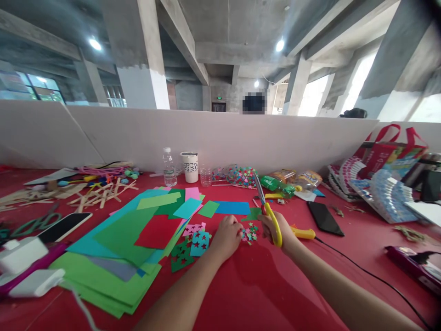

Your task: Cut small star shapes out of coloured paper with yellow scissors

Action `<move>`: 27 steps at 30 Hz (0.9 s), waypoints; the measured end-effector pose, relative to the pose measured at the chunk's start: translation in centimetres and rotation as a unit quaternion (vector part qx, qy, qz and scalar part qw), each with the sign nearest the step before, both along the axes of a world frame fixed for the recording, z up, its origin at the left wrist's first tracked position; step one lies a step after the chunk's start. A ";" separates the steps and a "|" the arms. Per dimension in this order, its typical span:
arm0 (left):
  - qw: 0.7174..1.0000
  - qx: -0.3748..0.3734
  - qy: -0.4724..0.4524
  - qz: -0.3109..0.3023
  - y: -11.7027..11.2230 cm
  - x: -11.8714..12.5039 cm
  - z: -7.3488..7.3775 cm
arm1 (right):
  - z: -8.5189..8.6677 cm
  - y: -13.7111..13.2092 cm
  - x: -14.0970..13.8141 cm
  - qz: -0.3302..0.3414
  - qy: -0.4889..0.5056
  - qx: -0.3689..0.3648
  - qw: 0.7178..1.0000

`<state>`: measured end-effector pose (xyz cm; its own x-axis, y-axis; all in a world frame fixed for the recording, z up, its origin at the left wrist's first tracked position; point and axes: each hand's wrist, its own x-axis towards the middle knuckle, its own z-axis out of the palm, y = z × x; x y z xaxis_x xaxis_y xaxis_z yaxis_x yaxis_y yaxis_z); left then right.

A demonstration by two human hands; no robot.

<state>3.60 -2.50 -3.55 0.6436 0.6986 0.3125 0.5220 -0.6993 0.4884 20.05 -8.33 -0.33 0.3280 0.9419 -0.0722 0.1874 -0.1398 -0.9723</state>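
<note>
My right hand [277, 228] is closed round the yellow handles of a pair of scissors [268, 209], whose blades point up and away over the red table [262, 280]. My left hand [226, 236] rests on the table with its fingers curled at a small heap of cut-out paper stars [250, 232]. What its fingertips hold, if anything, is too small to make out. Just left of it lie paper scraps with star-shaped holes [190, 246], in green, blue and pink.
Sheets of coloured paper [127, 248] spread at the left, with wooden sticks [96, 193] behind. A water bottle [169, 167], a cup [190, 167] and a bag of stars [239, 176] stand by the white partition. A black phone [325, 218], a yellow tool [303, 233] and booklets [382, 195] lie right.
</note>
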 end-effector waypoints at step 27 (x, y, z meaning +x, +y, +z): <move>0.823 -0.431 -0.369 -0.003 -0.5 0.3 1.5 | 1.2 -4.1 7.4 0.016 -0.469 -0.204 0.859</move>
